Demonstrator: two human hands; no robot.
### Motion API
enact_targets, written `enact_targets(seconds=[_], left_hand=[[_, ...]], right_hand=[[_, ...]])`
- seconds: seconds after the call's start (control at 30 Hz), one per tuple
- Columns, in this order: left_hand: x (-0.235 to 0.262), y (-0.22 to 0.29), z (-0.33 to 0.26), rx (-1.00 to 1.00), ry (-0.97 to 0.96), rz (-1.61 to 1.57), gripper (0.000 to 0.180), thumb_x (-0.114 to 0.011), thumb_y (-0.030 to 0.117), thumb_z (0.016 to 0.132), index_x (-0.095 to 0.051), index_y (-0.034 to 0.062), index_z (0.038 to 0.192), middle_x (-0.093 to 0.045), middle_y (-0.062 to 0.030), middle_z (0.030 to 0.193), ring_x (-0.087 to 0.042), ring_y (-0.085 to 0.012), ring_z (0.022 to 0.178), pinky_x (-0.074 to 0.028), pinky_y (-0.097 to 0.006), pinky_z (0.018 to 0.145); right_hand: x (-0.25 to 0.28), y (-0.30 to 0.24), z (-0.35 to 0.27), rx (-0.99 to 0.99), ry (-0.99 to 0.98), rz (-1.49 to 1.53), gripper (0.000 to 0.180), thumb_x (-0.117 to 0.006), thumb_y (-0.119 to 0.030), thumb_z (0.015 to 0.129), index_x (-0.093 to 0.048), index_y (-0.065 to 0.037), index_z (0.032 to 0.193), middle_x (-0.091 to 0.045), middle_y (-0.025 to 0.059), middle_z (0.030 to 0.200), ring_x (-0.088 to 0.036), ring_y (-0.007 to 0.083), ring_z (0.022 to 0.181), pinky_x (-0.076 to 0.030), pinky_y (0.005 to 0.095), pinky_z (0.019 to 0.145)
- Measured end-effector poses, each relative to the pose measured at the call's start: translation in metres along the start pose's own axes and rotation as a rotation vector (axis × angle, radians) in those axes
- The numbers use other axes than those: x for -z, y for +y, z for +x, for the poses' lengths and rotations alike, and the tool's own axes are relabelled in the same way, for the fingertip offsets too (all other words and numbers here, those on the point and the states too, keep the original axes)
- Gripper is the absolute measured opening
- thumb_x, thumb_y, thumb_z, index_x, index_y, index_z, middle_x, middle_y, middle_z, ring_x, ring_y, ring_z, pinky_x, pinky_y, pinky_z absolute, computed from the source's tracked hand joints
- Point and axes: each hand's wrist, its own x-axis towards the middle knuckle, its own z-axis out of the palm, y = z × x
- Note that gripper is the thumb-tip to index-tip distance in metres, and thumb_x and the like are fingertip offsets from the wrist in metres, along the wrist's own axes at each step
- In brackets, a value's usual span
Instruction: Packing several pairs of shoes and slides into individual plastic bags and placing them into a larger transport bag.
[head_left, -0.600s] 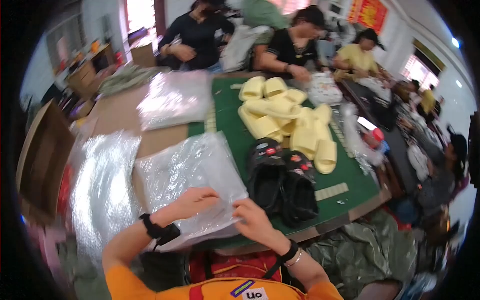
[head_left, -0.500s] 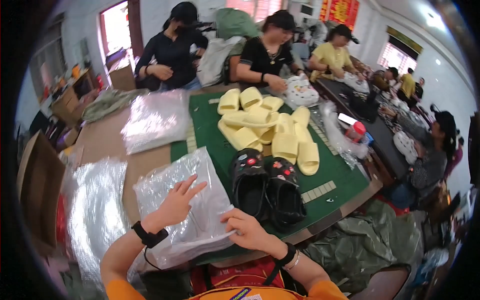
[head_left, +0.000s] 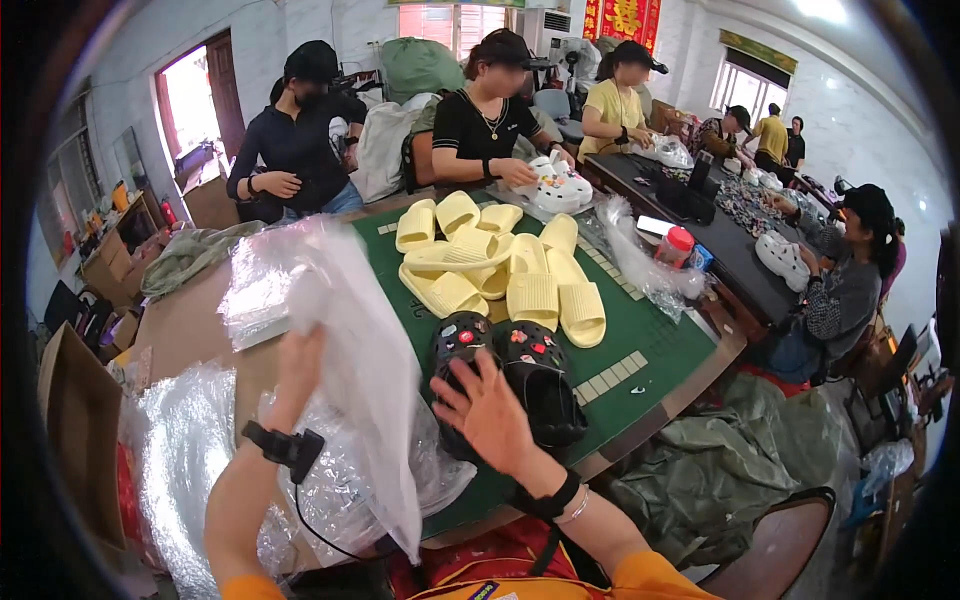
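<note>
Left of centre in the frame we see the left hand (head_left: pixel 297 372) raised, its grip closed on a clear plastic bag (head_left: pixel 345 345) that hangs down in a long sheet toward the lower middle. The right hand (head_left: pixel 487 410) is at centre, fingers spread and holding nothing, hovering just over a pair of black clogs (head_left: pixel 508 380) studded with small coloured charms. The clogs lie side by side on the green mat (head_left: pixel 655 345) that covers the worktop (head_left: pixel 190 325). Just above them in the picture lies a heap of pale yellow slides (head_left: pixel 500 270). At lower left, a pile of more clear bags (head_left: pixel 190 460) rests on the worktop beneath the lifted bag. Across the top of the frame several people sit around the worktops, one of them handling white clogs (head_left: pixel 556 185).
</note>
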Motion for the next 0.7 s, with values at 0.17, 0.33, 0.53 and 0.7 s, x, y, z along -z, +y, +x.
enact_targets(seconds=[0.17,0.33,0.53,0.7], left_hand=[[0.131,-0.212,0.022,-0.264,0.197,0.580,0.036,-0.047,0.027,0.086,-0.049,0.0038,0.114,-0.057,-0.0134,0.101,-0.054,-0.0271,0.091,-0.046,-0.040,0.067],[0.059,-0.087,-0.001,0.504,0.301,-0.172,0.048,-0.040,0.019,0.085,-0.024,0.0146,0.131,-0.046,-0.0146,0.120,-0.047,-0.0316,0.105,-0.043,-0.050,0.075],[0.063,-0.154,-0.013,0.630,0.293,0.125,0.055,-0.047,0.024,0.083,-0.024,0.0165,0.133,-0.042,-0.0128,0.129,-0.041,-0.0316,0.116,-0.036,-0.048,0.092],[0.070,-0.094,-0.050,0.507,0.299,0.391,0.065,-0.058,0.010,0.074,-0.028,0.0078,0.132,-0.040,-0.0181,0.128,-0.038,-0.0325,0.119,-0.031,-0.035,0.100]], right_hand=[[0.003,0.083,-0.028,-0.251,-0.104,-0.288,0.081,-0.052,-0.032,0.086,0.008,-0.023,0.141,-0.006,0.0147,0.146,-0.018,0.0285,0.132,-0.019,0.0416,0.105],[0.008,0.103,-0.043,-0.522,0.064,-0.451,0.098,-0.061,-0.031,0.082,0.020,-0.025,0.138,-0.006,0.0100,0.146,-0.019,0.0269,0.132,-0.024,0.0414,0.101],[0.011,0.097,-0.033,-0.389,0.112,-0.580,0.106,-0.065,-0.028,0.079,0.023,-0.017,0.136,-0.004,0.0172,0.146,-0.018,0.0296,0.131,-0.028,0.0377,0.100],[0.022,0.105,-0.025,-0.225,-0.018,-0.981,0.077,-0.061,-0.013,0.082,-0.011,-0.013,0.141,-0.032,0.0144,0.136,-0.051,0.0189,0.103,-0.043,0.0293,0.084]])
